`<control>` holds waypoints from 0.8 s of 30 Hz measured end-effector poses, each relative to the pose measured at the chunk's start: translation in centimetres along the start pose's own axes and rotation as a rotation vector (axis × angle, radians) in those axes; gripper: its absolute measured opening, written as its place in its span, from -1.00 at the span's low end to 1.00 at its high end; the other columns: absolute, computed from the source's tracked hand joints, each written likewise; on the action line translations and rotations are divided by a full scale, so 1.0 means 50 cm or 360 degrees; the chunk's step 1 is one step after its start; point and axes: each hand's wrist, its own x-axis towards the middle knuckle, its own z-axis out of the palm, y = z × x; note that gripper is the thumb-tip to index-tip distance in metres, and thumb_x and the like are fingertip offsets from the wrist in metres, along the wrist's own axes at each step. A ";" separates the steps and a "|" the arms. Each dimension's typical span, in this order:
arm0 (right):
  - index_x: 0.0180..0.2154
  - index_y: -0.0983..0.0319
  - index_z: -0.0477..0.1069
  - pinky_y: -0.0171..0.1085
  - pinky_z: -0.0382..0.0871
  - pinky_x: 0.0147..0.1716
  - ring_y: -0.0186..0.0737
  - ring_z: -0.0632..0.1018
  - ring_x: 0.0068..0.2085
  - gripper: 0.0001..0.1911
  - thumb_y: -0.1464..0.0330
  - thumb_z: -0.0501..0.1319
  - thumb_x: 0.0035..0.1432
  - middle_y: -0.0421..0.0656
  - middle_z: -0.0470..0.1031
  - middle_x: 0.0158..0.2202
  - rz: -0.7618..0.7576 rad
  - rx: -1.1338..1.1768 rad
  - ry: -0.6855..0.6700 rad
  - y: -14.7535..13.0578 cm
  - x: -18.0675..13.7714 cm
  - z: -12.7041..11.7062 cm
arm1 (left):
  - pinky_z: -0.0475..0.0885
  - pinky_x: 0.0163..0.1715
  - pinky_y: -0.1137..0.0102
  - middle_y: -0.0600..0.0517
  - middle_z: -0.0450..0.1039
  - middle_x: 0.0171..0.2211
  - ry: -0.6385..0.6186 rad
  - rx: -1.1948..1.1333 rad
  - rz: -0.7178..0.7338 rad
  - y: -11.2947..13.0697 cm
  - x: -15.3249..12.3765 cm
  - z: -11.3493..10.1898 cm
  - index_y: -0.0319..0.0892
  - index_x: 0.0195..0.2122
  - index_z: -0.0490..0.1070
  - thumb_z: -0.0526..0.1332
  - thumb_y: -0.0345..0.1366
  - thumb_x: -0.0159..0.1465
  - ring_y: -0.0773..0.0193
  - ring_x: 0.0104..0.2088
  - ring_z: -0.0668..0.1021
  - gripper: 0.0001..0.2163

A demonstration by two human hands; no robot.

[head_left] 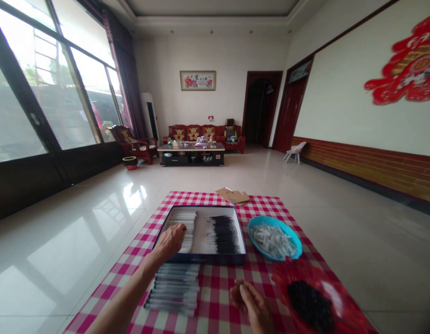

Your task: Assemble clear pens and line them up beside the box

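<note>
My left hand [170, 241] reaches over the near left corner of a dark shallow box [201, 257], fingers curled down onto the clear pen barrels [185, 221] stacked at its left side. Black-tipped pen parts [224, 234] fill the box's right side. My right hand [251, 304] hovers low over the red-and-white checked cloth [215, 297], fingers bent and close together; whether it holds anything is hidden. A row of finished pens [175, 287] lies on the cloth in front of the box, between my two arms.
A blue bowl [294, 241] of small clear pieces sits right of the box. A red dish [343, 311] holds small black pieces at the near right. A piece of cardboard [233, 195] lies at the cloth's far edge. Glossy tile floor surrounds the table; sofa and coffee table [191, 153] stand far back.
</note>
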 end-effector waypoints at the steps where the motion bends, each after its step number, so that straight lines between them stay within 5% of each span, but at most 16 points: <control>1: -0.27 0.26 0.54 -0.16 0.48 -0.27 -0.06 0.60 -0.31 -0.50 0.02 0.37 -0.15 -0.04 0.61 -0.37 -0.0001 -0.0024 0.0014 -0.003 -0.002 0.003 | 0.32 -0.24 0.41 -0.04 0.47 -0.20 0.0027 -0.0012 -0.0009 0.013 -0.005 -0.002 -0.14 -0.11 0.32 -0.07 -0.32 0.36 0.22 -0.17 0.52 -0.79; 10: -0.24 0.24 0.52 -0.22 0.47 -0.34 -0.07 0.60 -0.31 -0.51 0.00 0.31 -0.08 -0.02 0.61 -0.31 -0.0227 -0.0413 0.0043 -0.079 0.000 0.049 | 0.29 -0.41 0.48 0.02 0.49 -0.39 0.0098 -0.0136 -0.0052 0.074 -0.029 0.036 -0.12 -0.32 0.41 0.03 -0.25 0.34 0.24 -0.33 0.55 -0.80; 13: -0.20 0.22 0.51 -0.21 0.45 -0.22 -0.07 0.59 -0.22 -0.64 0.11 0.22 0.08 -0.03 0.60 -0.26 -0.0531 -0.0809 -0.0075 -0.146 0.037 0.087 | 0.30 -0.42 0.48 0.02 0.50 -0.40 0.0120 -0.0197 -0.0036 0.068 -0.028 0.044 -0.12 -0.33 0.43 0.06 -0.25 0.32 0.23 -0.34 0.56 -0.81; 16: -0.21 0.20 0.52 -0.25 0.39 -0.13 -0.14 0.57 -0.16 -0.76 0.33 0.12 0.16 -0.08 0.59 -0.19 -0.0806 -0.1574 -0.0255 -0.198 0.104 0.130 | 0.33 -0.40 0.46 0.02 0.50 -0.40 0.0162 -0.0258 -0.0015 0.064 -0.028 0.049 -0.11 -0.31 0.45 0.07 -0.24 0.32 0.23 -0.35 0.56 -0.82; 20: -0.35 0.18 0.57 -0.30 0.36 -0.13 -0.17 0.58 -0.20 -0.76 0.56 0.19 -0.01 -0.15 0.61 -0.31 -0.0627 -0.2197 -0.0484 -0.202 0.203 0.163 | 0.37 -0.25 0.44 -0.01 0.50 -0.31 0.0301 -0.0347 0.0009 0.066 -0.034 0.048 -0.11 -0.15 0.43 0.01 -0.23 0.36 0.24 -0.25 0.54 -0.77; 24: -0.33 0.24 0.53 -0.24 0.42 -0.23 -0.16 0.57 -0.25 -0.92 0.46 0.29 0.04 -0.14 0.57 -0.29 -0.0435 -0.2443 -0.0525 -0.166 0.265 0.163 | 0.37 -0.20 0.44 -0.01 0.48 -0.30 0.0595 -0.0611 0.0082 0.075 -0.053 0.032 -0.12 -0.10 0.42 -0.02 -0.21 0.37 0.26 -0.23 0.51 -0.74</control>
